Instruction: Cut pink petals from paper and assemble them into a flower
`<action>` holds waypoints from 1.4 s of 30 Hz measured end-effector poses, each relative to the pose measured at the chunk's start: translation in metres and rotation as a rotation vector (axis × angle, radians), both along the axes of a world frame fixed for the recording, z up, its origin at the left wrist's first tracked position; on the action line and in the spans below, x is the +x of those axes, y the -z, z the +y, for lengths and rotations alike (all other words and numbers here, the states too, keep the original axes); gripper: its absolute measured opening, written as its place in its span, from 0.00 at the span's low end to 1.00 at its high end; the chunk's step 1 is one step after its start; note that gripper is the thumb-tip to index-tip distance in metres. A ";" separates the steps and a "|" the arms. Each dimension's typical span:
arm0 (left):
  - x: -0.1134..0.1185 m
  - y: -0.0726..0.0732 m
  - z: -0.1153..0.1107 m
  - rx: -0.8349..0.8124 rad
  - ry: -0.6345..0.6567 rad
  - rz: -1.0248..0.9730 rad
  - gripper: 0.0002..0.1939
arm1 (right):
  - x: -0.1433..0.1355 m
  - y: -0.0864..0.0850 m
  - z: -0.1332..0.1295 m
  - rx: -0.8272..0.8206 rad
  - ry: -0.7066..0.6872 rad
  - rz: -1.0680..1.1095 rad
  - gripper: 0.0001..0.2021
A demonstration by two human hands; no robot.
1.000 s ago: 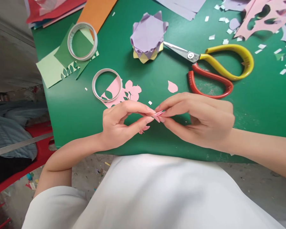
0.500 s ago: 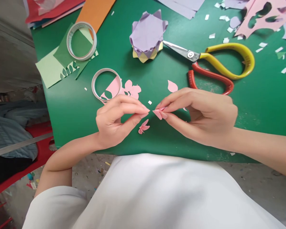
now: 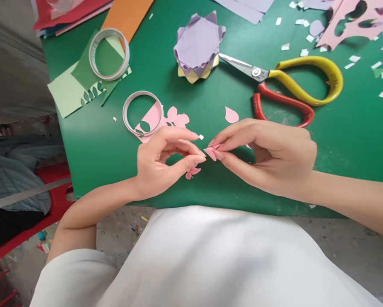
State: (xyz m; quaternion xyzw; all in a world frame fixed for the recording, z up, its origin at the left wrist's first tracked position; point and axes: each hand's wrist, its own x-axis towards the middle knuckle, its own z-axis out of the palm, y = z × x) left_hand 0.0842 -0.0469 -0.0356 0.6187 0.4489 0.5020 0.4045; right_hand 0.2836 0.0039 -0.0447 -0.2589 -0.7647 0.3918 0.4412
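My right hand (image 3: 271, 157) pinches folded pink paper petals (image 3: 210, 152) between thumb and fingertips, their pointed end turned left. Just left of that point, my left hand (image 3: 166, 164) has its thumb and middle finger pressed together, with the index finger lifted apart. A pale speck shows at those fingertips, too small to tell from a nail. Beneath the left thumb lies a small pink paper flower (image 3: 193, 172), partly covered. A loose pink petal (image 3: 231, 115) rests beyond my right fingers. Pink paper cut-outs (image 3: 178, 117) lie past my left hand.
Yellow-and-red-handled scissors (image 3: 294, 81) lie beyond my right hand, tips against a purple-and-yellow paper piece (image 3: 198, 44). Two tape rolls (image 3: 125, 113) rest on paper at left. Green sheets (image 3: 65, 91), an orange sheet (image 3: 127, 17) and pink scraps (image 3: 354, 25) lie around the green table (image 3: 166, 194).
My left hand has shifted slightly right, closer to the petals, and its index finger has lifted off the thumb. The left thumb now covers part of the small flower. My right hand is nearly still.
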 end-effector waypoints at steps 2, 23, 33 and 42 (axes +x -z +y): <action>0.000 0.000 0.000 -0.005 0.001 0.002 0.10 | 0.000 0.001 0.000 0.025 0.005 -0.012 0.10; 0.001 -0.001 -0.002 -0.067 -0.010 0.051 0.05 | 0.005 -0.001 -0.002 0.405 0.038 -0.227 0.10; 0.003 -0.005 -0.001 -0.177 -0.035 0.028 0.08 | 0.003 0.000 -0.002 0.376 -0.010 -0.169 0.14; 0.004 -0.004 0.001 -0.262 -0.023 0.006 0.12 | 0.006 0.000 -0.002 0.365 -0.037 -0.185 0.12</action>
